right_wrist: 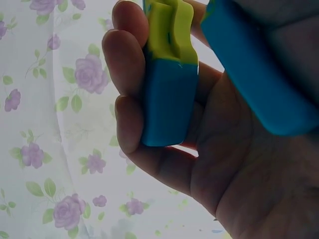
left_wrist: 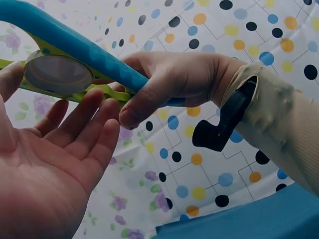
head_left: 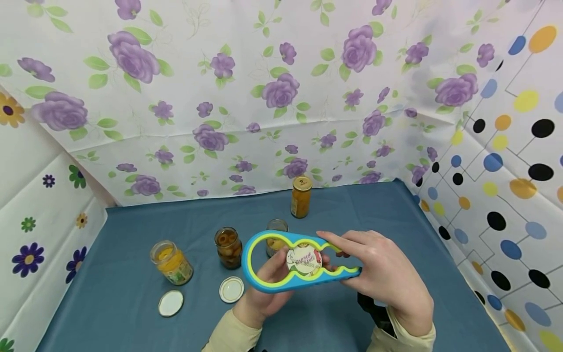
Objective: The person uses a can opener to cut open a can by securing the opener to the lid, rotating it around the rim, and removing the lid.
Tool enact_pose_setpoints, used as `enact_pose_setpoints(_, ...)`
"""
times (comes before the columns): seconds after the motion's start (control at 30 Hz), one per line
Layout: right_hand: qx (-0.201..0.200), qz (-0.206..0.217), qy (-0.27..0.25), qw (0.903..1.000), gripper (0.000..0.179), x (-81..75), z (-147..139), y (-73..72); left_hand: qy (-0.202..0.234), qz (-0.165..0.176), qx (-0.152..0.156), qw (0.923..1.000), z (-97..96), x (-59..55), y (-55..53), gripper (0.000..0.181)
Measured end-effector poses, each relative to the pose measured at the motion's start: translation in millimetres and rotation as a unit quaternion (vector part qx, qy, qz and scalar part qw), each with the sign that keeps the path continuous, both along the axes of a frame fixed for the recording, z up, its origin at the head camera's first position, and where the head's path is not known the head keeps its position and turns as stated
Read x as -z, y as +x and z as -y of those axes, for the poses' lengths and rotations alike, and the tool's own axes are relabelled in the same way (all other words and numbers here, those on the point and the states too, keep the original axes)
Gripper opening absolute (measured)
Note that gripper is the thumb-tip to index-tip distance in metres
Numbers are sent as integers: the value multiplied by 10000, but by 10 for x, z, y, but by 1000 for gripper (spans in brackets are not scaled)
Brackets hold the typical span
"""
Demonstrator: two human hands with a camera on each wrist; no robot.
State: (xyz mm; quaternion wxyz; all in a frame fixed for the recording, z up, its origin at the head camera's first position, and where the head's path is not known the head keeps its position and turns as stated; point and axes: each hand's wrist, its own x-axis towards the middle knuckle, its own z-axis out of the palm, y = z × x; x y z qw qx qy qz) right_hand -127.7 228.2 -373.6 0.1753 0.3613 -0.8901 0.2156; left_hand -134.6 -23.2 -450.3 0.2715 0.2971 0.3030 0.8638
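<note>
My right hand (head_left: pixel 378 274) grips the handle end of a jar opener (head_left: pixel 264 288), blue outside with a wavy lime-yellow lining, its round loop pointing left. In the notches of the opener sits a jar lid (head_left: pixel 304 260), its printed "Canned Fruit" top facing up. From beneath, my left hand (head_left: pixel 268 288) reaches to the lid, thumb at its left edge and fingertips near its right. The left wrist view shows that palm spread below the lid's underside (left_wrist: pixel 59 73). In the right wrist view, fingers curl round one blue handle (right_wrist: pixel 169 102).
Two lidless jars, one with yellow fruit (head_left: pixel 173 266) and one with brown contents (head_left: pixel 228 248), stand left. Another lidless glass jar (head_left: pixel 277 225) is partly behind the opener. A gold-lidded jar (head_left: pixel 301 196) stands at the back. Two lids (head_left: pixel 231 289) lie underside up on the blue cloth.
</note>
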Motion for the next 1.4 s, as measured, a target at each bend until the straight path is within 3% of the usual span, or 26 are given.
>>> enact_pose_setpoints(0.13,2,19,17,10000,92,2,-2,-8,13,-25,104,9999,-1,12,-2,54)
enact_pose_setpoints(0.47,74,-28,165,9998,92,-13,2,-1,341,363,753,9959,43,76,13,57)
enact_pose_setpoints(0.67,91,-73,231,9997,92,-18,11,6,431,561,770,9945,43,92,8,56)
enact_pose_setpoints(0.87,103,20,285,9995,92,-7,12,14,237,935,580,9936,59,129,27,53)
enact_pose_setpoints(1.2,96,69,290,9995,92,-17,10,-2,138,788,663,9946,53,104,-6,55)
enact_pose_setpoints(1.4,-5,143,207,9997,92,-2,20,-3,-43,995,478,9939,81,116,4,51)
